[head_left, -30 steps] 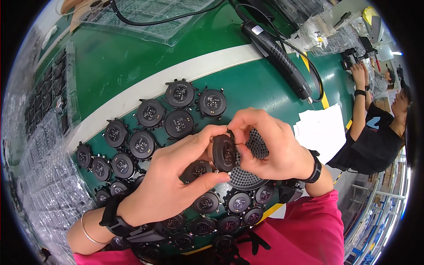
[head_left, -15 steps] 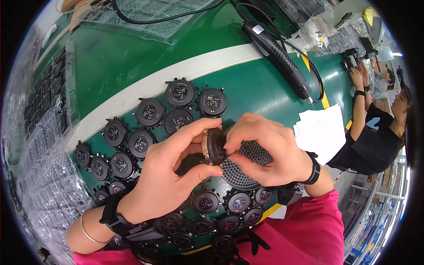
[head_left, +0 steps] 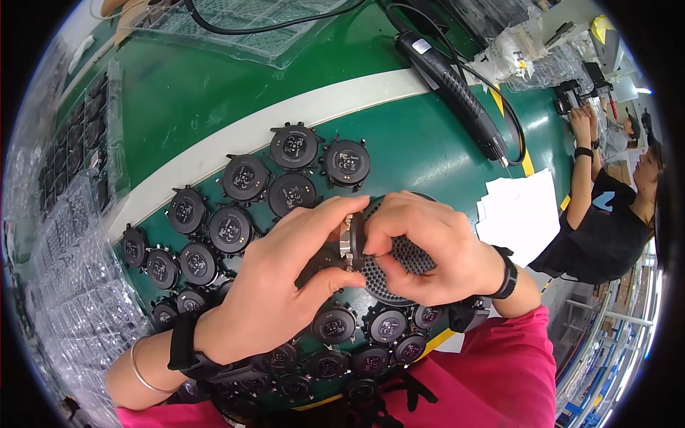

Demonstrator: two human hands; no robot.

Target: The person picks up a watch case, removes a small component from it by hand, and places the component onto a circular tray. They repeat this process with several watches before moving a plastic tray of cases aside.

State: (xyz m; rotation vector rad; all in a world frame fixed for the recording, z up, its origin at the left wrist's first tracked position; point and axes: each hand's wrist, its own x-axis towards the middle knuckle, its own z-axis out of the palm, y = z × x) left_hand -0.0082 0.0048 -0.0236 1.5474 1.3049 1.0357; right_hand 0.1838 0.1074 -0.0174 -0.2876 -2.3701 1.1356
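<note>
Round black disc part (head_left: 348, 241), held edge-on so its metal-coloured rim shows, sits pinched between both hands above the green counter (head_left: 214, 100), just over a round perforated black pad (head_left: 399, 267). The left hand (head_left: 275, 292) has its thumb and forefinger clamped on the part's near side; the right hand (head_left: 421, 246) has its fingers closed on the far side. By the look of it, the piece is mid-handling, not yet set down. Around the hands, many like discs (head_left: 246, 178) lie flat in loose rows on the counter, which suggests a large batch, though I cannot tell which are finished and which are waiting. A black handheld tool (head_left: 457, 93) with a cable lies untouched further back, white paper sheets (head_left: 521, 210) to the right.
</note>
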